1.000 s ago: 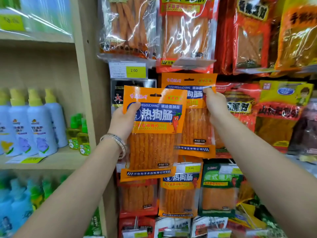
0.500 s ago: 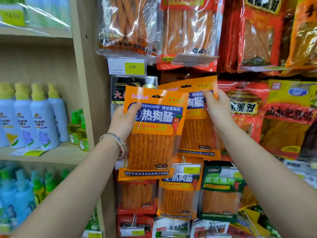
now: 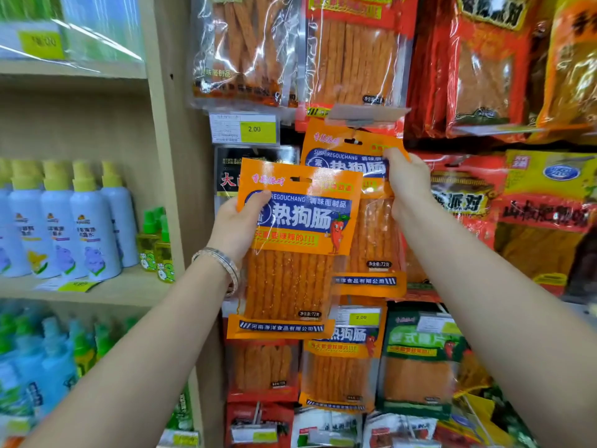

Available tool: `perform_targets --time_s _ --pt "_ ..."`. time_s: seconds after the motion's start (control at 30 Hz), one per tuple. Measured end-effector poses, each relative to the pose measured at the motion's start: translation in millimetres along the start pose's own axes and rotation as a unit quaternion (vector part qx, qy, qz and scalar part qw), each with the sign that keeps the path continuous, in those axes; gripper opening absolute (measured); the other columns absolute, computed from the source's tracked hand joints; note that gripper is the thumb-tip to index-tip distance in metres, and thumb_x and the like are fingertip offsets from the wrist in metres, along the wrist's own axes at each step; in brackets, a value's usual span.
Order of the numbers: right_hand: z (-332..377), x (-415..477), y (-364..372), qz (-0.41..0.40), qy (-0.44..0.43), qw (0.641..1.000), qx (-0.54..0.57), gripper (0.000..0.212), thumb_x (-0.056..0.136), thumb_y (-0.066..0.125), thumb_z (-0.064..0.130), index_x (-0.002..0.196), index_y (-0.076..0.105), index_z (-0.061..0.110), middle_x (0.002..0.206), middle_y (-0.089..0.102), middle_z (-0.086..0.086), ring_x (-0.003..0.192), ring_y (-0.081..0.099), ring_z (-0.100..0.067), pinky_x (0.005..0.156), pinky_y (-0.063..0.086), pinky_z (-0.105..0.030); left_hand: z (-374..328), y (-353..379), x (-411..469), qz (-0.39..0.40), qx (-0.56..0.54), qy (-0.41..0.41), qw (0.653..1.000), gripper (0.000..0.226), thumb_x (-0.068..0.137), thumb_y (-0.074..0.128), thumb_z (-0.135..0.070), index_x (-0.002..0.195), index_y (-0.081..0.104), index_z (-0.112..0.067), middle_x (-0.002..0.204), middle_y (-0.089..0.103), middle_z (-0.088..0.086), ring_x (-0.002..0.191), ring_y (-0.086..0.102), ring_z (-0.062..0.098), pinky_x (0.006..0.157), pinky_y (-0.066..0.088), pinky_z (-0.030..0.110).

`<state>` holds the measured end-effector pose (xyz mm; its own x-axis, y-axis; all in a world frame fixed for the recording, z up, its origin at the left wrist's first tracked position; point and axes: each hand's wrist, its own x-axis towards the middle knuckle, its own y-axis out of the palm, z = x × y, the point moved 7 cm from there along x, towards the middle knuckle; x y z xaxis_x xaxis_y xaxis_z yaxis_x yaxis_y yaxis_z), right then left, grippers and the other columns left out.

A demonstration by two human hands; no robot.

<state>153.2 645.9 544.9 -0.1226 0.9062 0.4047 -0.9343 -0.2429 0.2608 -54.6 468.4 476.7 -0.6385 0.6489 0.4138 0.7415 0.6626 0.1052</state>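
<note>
Shop shelving fills the view: a pale wooden upright (image 3: 168, 150) divides a shelf of white spray bottles with yellow caps (image 3: 93, 227) from a wall of hanging snack packets. The left hand (image 3: 237, 227), with a silver bracelet (image 3: 223, 266) on its wrist, grips the front orange plastic packet of spicy sticks (image 3: 290, 270) by its upper left edge, held up in front of the display. The thumb lies over the start of the blue band, so only "REGOUCHANG" reads there, followed by "调味面制品", large white "热狗肠", a cartoon chilli, "净含量:72克" and "河南海洋食品有限公司" along the bottom strip. The right hand (image 3: 408, 185) pinches the upper right corner of a second, matching orange packet (image 3: 371, 231) just behind and higher, close against the display; its band shows the full "SUSHIREGOUCHANG", while its left half is hidden by the front packet. Whether its hang hole sits on a peg cannot be told. A yellow price label (image 3: 258, 129) above reads "2.00", its small print too blurred to read. A black packet (image 3: 229, 179) behind the left hand shows only "大". Below hangs another orange packet of the same design (image 3: 339, 370), its top covered by a second "2.00" label (image 3: 361, 318).
</note>
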Motion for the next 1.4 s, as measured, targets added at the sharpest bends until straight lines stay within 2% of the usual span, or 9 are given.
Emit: perform_targets --time_s 0.37,0.57,0.7,0.77,0.87,0.93,1.07,1.2,1.4 --pt "-9 9 -14 -0.020 -0.131 0.970 -0.203 0.033 0.090 0.056 0.042 0.074 0.050 0.013 0.070 0.046 -0.006 0.065 0.042 -0.018 0.061 0.030 -0.032 2 2 3 0.001 -0.010 -0.003 1.000 0.022 0.085 0.061 -0.042 0.088 0.061 -0.020 0.079 0.074 -0.002 0.071 0.072 0.017 0.056 0.055 0.026" --pt "-3 -23 -28 -0.049 -0.207 0.968 -0.136 0.031 0.084 0.067 0.036 0.100 0.048 0.019 0.098 0.054 -0.001 0.085 0.051 -0.012 0.078 0.042 -0.024 -2 16 6 0.001 -0.009 0.011 1.000 0.027 0.085 0.060 -0.042 0.094 0.062 -0.017 0.077 0.074 -0.005 0.069 0.071 0.012 0.050 0.051 0.019" --pt "-16 -39 -11 0.090 -0.086 0.990 -0.063 0.033 0.082 0.053 0.060 0.082 0.057 0.028 0.074 0.061 0.012 0.062 0.056 -0.003 0.055 0.043 -0.019 -6 35 6 0.014 -0.003 0.021 1.000 0.032 0.078 0.061 -0.048 0.096 0.065 -0.021 0.085 0.074 -0.003 0.081 0.071 0.017 0.071 0.055 0.034" --pt "-21 -44 -6 0.125 -0.069 0.985 -0.094 0.027 0.085 0.058 0.055 0.081 0.064 0.029 0.077 0.069 0.010 0.069 0.062 -0.003 0.062 0.046 -0.022 -9 44 6 0.018 0.010 0.029 0.999 0.028 0.076 0.061 -0.050 0.089 0.066 -0.026 0.087 0.074 -0.005 0.087 0.069 0.019 0.082 0.052 0.040" --pt "-13 -41 -15 0.096 -0.097 0.988 -0.078 0.023 0.089 0.061 0.039 0.075 0.064 0.022 0.074 0.070 0.007 0.069 0.062 -0.002 0.066 0.045 -0.027 -23 57 5 0.025 0.032 0.089 0.995 0.005 0.086 0.063 -0.032 0.087 0.061 -0.037 0.084 0.071 -0.016 0.083 0.067 0.010 0.071 0.052 0.028" --pt "-7 -35 -22 0.074 -0.115 0.988 -0.072 0.025 0.091 0.059 0.036 0.081 0.064 0.014 0.083 0.070 -0.003 0.078 0.065 -0.014 0.072 0.048 -0.036 -34 65 6 0.041 0.021 0.135 0.990 0.035 0.087 0.062 -0.015 0.113 0.051 -0.036 0.104 0.066 -0.011 0.087 0.064 0.001 0.069 0.052 0.018" --pt "10 -30 -27 0.051 -0.175 0.978 -0.100 0.050 0.092 0.057 0.035 0.090 0.053 -0.014 0.081 0.055 -0.027 0.076 0.047 -0.018 0.071 0.035 -0.034 -61 75 8 0.070 0.161 0.246 0.953 0.071 0.089 0.060 -0.018 0.147 0.020 -0.027 0.147 0.028 -0.011 0.135 0.030 0.006 0.111 0.031 0.032" --pt "19 -24 -21 0.052 -0.175 0.979 -0.095 0.032 0.093 0.056 0.034 0.067 0.054 0.016 0.068 0.051 0.003 0.068 0.047 -0.010 0.066 0.035 -0.032 -79 92 7 0.115 0.187 0.288 0.932 0.069 0.089 0.052 -0.021 0.147 0.017 -0.034 0.141 0.024 -0.020 0.136 0.021 -0.001 0.114 0.028 0.042" --pt "17 -2 -12 0.034 -0.123 0.990 -0.058 0.023 0.091 0.057 0.030 0.073 0.057 0.017 0.082 0.062 -0.007 0.079 0.059 -0.022 0.074 0.047 -0.041 -84 97 9 0.102 0.156 0.268 0.945 0.065 0.089 0.054 -0.020 0.145 0.025 -0.037 0.137 0.027 -0.024 0.140 0.022 0.007 0.113 0.028 0.045"
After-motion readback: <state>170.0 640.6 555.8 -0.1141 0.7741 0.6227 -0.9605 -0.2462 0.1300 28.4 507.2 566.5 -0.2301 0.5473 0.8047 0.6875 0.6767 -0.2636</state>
